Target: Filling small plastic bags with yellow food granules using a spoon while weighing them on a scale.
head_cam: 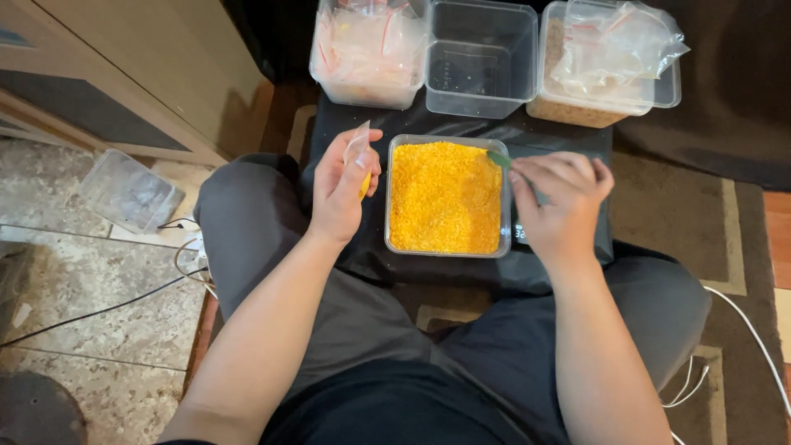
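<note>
Small clear bag [359,156], partly filled with yellow grain, sits pinched in your left hand [342,194] beside the grain container [446,198]. Your right hand [560,202] grips a green scoop [499,158]. Filling step appears underway; next, align scoop with bag mouth.

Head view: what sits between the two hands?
The tub of yellow grains lies between the left hand, which holds a small clear bag, and the right hand, which holds a green scoop. Head view shows it.

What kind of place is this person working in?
Probably a home, with the person sitting on the floor: a patterned rug lies underfoot, a wooden cabinet stands beside stone tiles, and plastic tubs, one filled with yellow grains, sit between the knees.
</note>
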